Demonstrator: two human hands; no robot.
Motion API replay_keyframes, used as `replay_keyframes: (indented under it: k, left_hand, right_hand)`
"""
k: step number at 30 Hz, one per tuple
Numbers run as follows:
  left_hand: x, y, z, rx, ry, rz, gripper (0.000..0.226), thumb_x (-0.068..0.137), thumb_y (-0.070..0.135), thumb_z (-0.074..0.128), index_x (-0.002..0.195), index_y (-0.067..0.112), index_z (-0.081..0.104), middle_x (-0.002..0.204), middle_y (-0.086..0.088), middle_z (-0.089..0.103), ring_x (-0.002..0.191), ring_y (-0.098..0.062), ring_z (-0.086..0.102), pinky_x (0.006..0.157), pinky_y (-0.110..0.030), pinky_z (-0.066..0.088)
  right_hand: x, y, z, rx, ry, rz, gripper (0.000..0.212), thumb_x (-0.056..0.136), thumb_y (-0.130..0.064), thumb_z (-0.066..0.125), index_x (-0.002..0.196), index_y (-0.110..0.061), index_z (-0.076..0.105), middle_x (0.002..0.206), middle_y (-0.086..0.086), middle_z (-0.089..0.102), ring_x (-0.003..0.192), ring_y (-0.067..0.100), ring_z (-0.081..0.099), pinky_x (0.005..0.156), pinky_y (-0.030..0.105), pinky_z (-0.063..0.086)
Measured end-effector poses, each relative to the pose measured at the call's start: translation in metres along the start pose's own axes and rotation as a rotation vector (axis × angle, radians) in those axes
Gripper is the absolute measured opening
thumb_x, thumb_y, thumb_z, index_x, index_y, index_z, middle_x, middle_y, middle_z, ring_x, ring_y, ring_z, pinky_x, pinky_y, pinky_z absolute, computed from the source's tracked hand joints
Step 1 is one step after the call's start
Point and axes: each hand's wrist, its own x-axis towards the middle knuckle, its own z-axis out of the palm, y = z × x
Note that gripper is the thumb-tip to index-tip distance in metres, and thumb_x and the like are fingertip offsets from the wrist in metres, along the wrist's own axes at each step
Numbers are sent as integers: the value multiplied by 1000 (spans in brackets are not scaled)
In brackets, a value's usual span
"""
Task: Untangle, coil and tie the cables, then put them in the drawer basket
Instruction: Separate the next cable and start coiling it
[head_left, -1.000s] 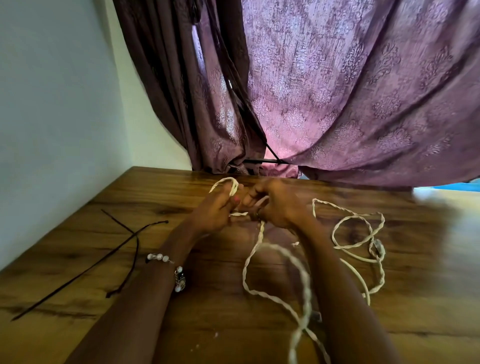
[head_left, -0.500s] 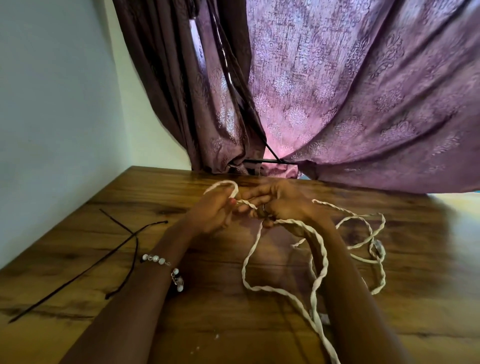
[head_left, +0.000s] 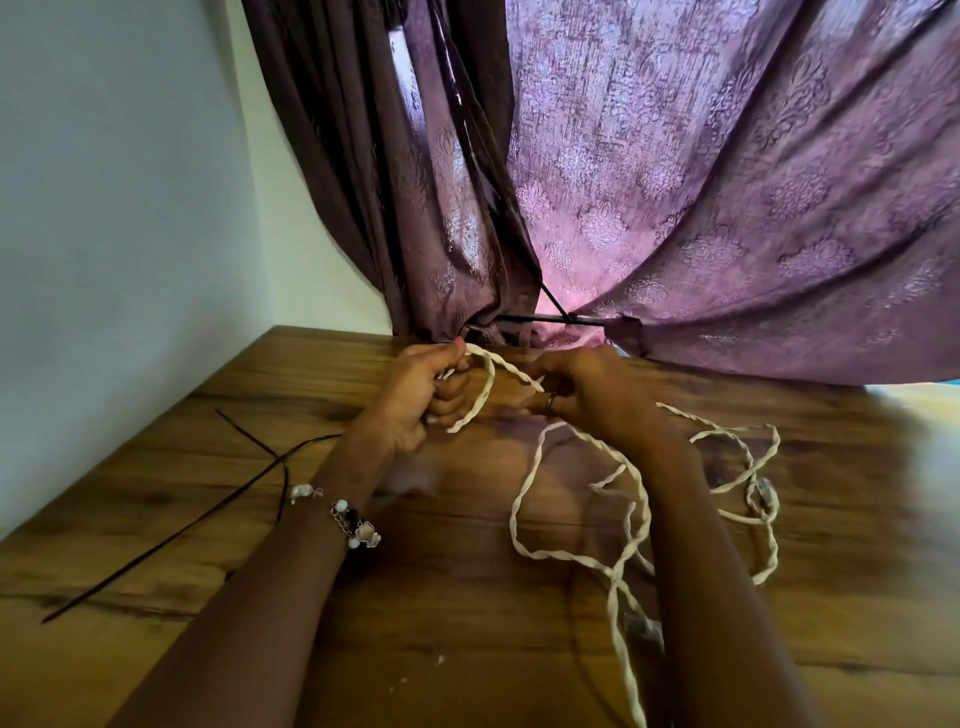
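My left hand (head_left: 415, 395) grips a loop of the white twisted cable (head_left: 519, 509), and my right hand (head_left: 587, 395) pinches the same cable just beside it. The rest trails in loose tangles over the wooden counter (head_left: 156, 519) under my right forearm. A thin black cable (head_left: 208, 514) lies left of the white cable, well apart from it.

Twisted white cable (head_left: 524, 525) — loose loops on wooden table; thin dark cable (head_left: 171, 535), possibly untangled.

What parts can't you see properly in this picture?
- White cable: head view; its near end runs off the bottom edge, and the right arm covers some loops.
- Left hand, right hand: curled fingers hide the cable inside.
- Small bit on the cable: blurred.
- Drawer basket: not in view.
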Motion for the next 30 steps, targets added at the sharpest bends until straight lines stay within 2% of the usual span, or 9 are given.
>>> replay_keyframes:
  k: [4,6,10,14,16,19,22,25,30]
  left_hand:
    - [7,-2,2,52,225,19,41,101,23,39,63,9,42,34,4,23,23,-6,17,39,-10,13]
    - [8,-4,0,364,334,115,43,101,26,42,62,8,49,40,-1,38,31,-14,32,39,-21,21]
    - [0,-15,2,1279,565,433,40,100,30,37,94,0,64,89,-23,67,83,-38,61,71,-39,43]
    - [3,-18,-9,1384,674,471,35,100,24,36,102,-1,59,99,-24,65,95,-40,59,79,-41,43]
    - [2,-20,-18,1429,645,427,33,100,24,38,105,-1,59,102,-24,65,97,-40,59,80,-41,44]
    - [3,-22,-19,1494,418,337,35,100,29,38,108,3,59,104,-21,65,98,-38,60,80,-39,44]
    - [2,-21,-11,1129,121,138,31,98,31,46,82,16,67,75,-12,68,67,-27,62,63,-34,45]
    - [-8,-19,3,484,-20,-53,44,100,26,42,57,14,46,38,5,36,29,-6,27,36,-14,21]
    - [-13,3,10,-328,-188,-55,38,87,42,38,59,19,45,41,10,13,31,-5,7,34,-16,9]
  right_hand:
    - [-2,-18,-2,336,-229,174,24,77,-3,76,99,-3,67,81,15,73,70,31,70,70,42,58]
    - [-3,-24,-6,536,-275,254,22,80,4,70,102,2,65,80,20,73,65,34,70,61,43,60]
    - [-8,-32,-13,576,-305,348,18,78,5,72,94,10,65,76,19,73,59,34,69,57,44,60]
    - [-12,-26,-17,612,-296,408,16,82,15,61,97,10,63,74,15,73,54,27,68,52,36,59]
    - [-7,-20,-14,354,-152,348,19,82,13,57,98,6,66,79,14,73,61,25,68,55,34,58]
    - [-2,-10,-4,-352,96,282,28,86,-3,55,109,-13,66,103,15,67,96,35,63,77,39,52]
    - [-3,2,-4,-532,494,207,25,83,-2,57,102,-15,67,94,14,66,89,37,61,71,41,46]
    - [-4,17,0,-390,758,151,21,82,0,58,97,-13,66,87,12,64,80,35,59,56,34,40]
    - [0,20,17,-264,510,164,36,82,6,48,113,-7,62,100,22,58,82,41,59,59,39,45]
